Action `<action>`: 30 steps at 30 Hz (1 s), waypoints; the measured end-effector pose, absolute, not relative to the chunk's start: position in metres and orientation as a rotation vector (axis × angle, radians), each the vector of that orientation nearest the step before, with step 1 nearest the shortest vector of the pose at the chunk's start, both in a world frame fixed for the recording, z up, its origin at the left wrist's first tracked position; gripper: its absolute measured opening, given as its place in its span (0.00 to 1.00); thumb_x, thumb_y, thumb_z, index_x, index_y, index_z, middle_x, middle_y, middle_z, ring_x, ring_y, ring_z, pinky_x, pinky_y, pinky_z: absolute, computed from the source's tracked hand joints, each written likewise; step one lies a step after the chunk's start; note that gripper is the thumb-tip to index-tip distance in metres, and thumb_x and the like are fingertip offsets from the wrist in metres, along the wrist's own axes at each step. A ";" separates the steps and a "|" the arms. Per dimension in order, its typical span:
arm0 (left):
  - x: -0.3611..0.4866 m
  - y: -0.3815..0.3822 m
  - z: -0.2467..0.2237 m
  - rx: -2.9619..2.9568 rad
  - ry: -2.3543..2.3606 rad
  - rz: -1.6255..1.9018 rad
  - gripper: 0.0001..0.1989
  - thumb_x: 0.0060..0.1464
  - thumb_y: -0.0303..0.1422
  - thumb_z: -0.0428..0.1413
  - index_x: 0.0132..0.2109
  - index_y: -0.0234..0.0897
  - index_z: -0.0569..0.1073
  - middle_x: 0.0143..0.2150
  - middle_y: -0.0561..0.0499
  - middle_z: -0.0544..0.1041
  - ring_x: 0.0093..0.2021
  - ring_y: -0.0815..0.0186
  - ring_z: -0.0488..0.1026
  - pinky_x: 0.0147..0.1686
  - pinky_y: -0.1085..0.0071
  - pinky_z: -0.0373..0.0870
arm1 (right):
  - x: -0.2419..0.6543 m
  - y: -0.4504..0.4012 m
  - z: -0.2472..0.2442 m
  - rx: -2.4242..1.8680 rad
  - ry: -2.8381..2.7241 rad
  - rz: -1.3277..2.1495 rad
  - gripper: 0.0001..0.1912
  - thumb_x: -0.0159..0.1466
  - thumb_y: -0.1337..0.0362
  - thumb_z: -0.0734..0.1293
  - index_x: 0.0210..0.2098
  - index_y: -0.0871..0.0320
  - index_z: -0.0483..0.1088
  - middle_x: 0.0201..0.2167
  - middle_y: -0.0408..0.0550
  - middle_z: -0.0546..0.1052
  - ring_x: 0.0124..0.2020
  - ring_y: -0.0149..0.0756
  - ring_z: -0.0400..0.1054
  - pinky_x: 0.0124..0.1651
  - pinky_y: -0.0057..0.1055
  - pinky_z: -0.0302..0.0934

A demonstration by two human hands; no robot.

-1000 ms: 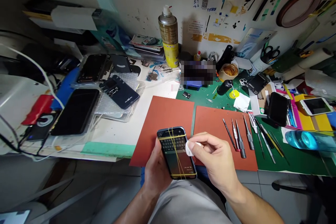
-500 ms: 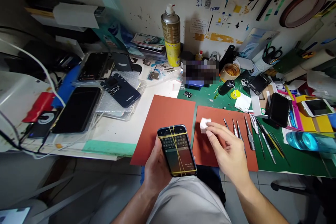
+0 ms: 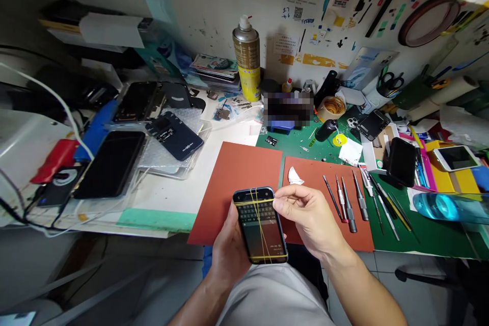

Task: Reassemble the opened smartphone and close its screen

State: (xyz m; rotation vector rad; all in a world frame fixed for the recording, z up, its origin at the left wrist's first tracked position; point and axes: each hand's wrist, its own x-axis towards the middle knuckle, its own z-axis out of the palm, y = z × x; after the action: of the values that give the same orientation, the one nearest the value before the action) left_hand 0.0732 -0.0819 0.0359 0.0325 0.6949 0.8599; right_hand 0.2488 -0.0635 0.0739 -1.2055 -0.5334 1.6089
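Observation:
A smartphone (image 3: 262,234) with a lit screen showing a keyboard lies in my left hand (image 3: 230,249), which grips it from the left and below. Yellow rubber bands (image 3: 263,238) cross its face lengthwise and run over both ends. My right hand (image 3: 305,216) is at the phone's upper right edge, thumb and index finger pinched where the upper rubber band meets the side. A crumpled white tissue (image 3: 294,176) rests on the right red-brown mat (image 3: 313,173), just beyond my right hand.
Screwdrivers and tweezers (image 3: 347,204) lie on the right mat. Another red-brown mat (image 3: 244,168) is on the left. A dark phone (image 3: 110,163) and a blue phone back (image 3: 175,135) lie farther left. A spray can (image 3: 247,61) stands behind; a blue bottle (image 3: 446,207) lies right.
My right hand has let go of the white tissue on the right mat and moved left to the phone's upper edge. My left hand still holds the phone.

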 end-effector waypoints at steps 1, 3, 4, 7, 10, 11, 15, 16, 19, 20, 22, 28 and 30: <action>0.073 -0.082 0.036 0.035 0.692 0.866 0.28 0.73 0.49 0.53 0.72 0.43 0.72 0.59 0.41 0.85 0.60 0.42 0.82 0.63 0.45 0.76 | 0.249 -0.064 0.073 -1.194 -0.514 1.622 0.19 0.49 0.55 0.88 0.34 0.56 0.85 0.28 0.44 0.83 0.29 0.32 0.75 0.36 0.29 0.71; 0.074 -0.081 0.035 0.048 0.681 0.884 0.28 0.74 0.48 0.52 0.72 0.44 0.72 0.59 0.41 0.85 0.59 0.42 0.83 0.63 0.46 0.76 | 0.251 -0.064 0.072 -1.172 -0.495 1.647 0.18 0.49 0.57 0.88 0.35 0.56 0.86 0.30 0.45 0.84 0.31 0.31 0.77 0.40 0.29 0.73; 0.075 -0.080 0.035 0.054 0.673 0.887 0.27 0.74 0.48 0.52 0.72 0.43 0.73 0.58 0.41 0.85 0.59 0.43 0.83 0.63 0.47 0.76 | 0.251 -0.065 0.072 -1.162 -0.498 1.656 0.18 0.49 0.57 0.87 0.36 0.56 0.86 0.31 0.45 0.85 0.32 0.31 0.77 0.41 0.29 0.73; 0.074 -0.078 0.037 0.055 0.661 0.861 0.27 0.73 0.50 0.52 0.68 0.39 0.77 0.55 0.39 0.86 0.55 0.43 0.84 0.60 0.48 0.77 | 0.256 -0.066 0.070 -1.157 -0.543 1.629 0.15 0.54 0.56 0.86 0.37 0.56 0.87 0.32 0.48 0.87 0.32 0.33 0.79 0.40 0.29 0.74; 0.072 -0.075 0.039 0.092 0.655 0.840 0.28 0.72 0.52 0.53 0.61 0.34 0.81 0.51 0.37 0.87 0.49 0.45 0.86 0.53 0.52 0.81 | 0.272 -0.067 0.069 -1.239 -0.609 1.476 0.14 0.57 0.56 0.84 0.38 0.56 0.86 0.33 0.52 0.88 0.31 0.36 0.80 0.37 0.32 0.76; 0.071 -0.074 0.040 0.107 0.645 0.831 0.29 0.72 0.52 0.53 0.60 0.32 0.81 0.50 0.36 0.87 0.47 0.45 0.86 0.50 0.53 0.81 | 0.281 -0.067 0.069 -1.281 -0.626 1.399 0.14 0.57 0.57 0.84 0.38 0.57 0.86 0.34 0.53 0.88 0.31 0.37 0.81 0.38 0.33 0.77; 0.072 -0.070 0.042 0.077 0.600 0.841 0.33 0.72 0.55 0.51 0.64 0.31 0.78 0.55 0.32 0.85 0.49 0.43 0.86 0.46 0.53 0.82 | 0.329 -0.055 0.068 -1.449 -0.698 0.981 0.18 0.54 0.59 0.86 0.41 0.58 0.85 0.34 0.52 0.87 0.30 0.40 0.81 0.40 0.39 0.79; 0.073 -0.069 0.042 0.055 0.605 0.867 0.33 0.72 0.54 0.50 0.68 0.34 0.75 0.58 0.32 0.84 0.50 0.42 0.85 0.48 0.51 0.82 | 0.343 -0.050 0.066 -1.483 -0.735 0.845 0.18 0.54 0.58 0.86 0.41 0.59 0.85 0.33 0.51 0.87 0.30 0.40 0.81 0.40 0.39 0.78; 0.081 -0.065 0.047 0.009 0.683 0.949 0.35 0.70 0.57 0.50 0.75 0.44 0.68 0.62 0.35 0.83 0.50 0.42 0.86 0.47 0.47 0.82 | 0.385 -0.027 0.060 -1.638 -0.888 0.366 0.18 0.56 0.54 0.83 0.40 0.58 0.84 0.32 0.49 0.84 0.29 0.40 0.78 0.37 0.38 0.74; 0.084 -0.064 0.049 0.000 0.721 0.966 0.36 0.69 0.59 0.51 0.75 0.47 0.66 0.61 0.36 0.83 0.48 0.43 0.86 0.47 0.47 0.82 | 0.398 -0.018 0.057 -1.745 -0.971 0.233 0.17 0.61 0.51 0.80 0.41 0.58 0.84 0.32 0.50 0.84 0.31 0.41 0.78 0.37 0.38 0.72; 0.089 -0.061 0.056 -0.021 0.785 0.992 0.35 0.70 0.59 0.51 0.76 0.50 0.66 0.61 0.38 0.83 0.48 0.45 0.86 0.48 0.48 0.82 | 0.419 -0.001 0.051 -1.930 -1.093 0.070 0.17 0.66 0.50 0.75 0.44 0.58 0.84 0.30 0.51 0.81 0.32 0.44 0.77 0.41 0.42 0.69; 0.093 -0.056 0.074 -0.060 0.784 1.021 0.31 0.72 0.56 0.49 0.74 0.50 0.70 0.63 0.41 0.82 0.56 0.48 0.83 0.58 0.50 0.79 | 0.445 0.018 0.040 -2.189 -1.513 -0.143 0.21 0.66 0.58 0.71 0.55 0.58 0.81 0.57 0.65 0.80 0.59 0.59 0.72 0.61 0.52 0.62; 0.093 -0.054 0.075 -0.055 0.784 1.046 0.31 0.71 0.57 0.50 0.72 0.51 0.71 0.62 0.43 0.83 0.57 0.49 0.83 0.59 0.51 0.78 | 0.440 0.008 0.038 -2.215 -1.445 -0.130 0.20 0.68 0.56 0.69 0.55 0.59 0.81 0.49 0.65 0.83 0.53 0.60 0.75 0.58 0.54 0.64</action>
State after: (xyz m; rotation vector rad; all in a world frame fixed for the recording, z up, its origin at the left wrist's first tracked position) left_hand 0.0929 -0.0539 0.0753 -0.0550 0.7836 1.0463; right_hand 0.4397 0.0085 0.0384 -2.2148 -1.4447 -0.1304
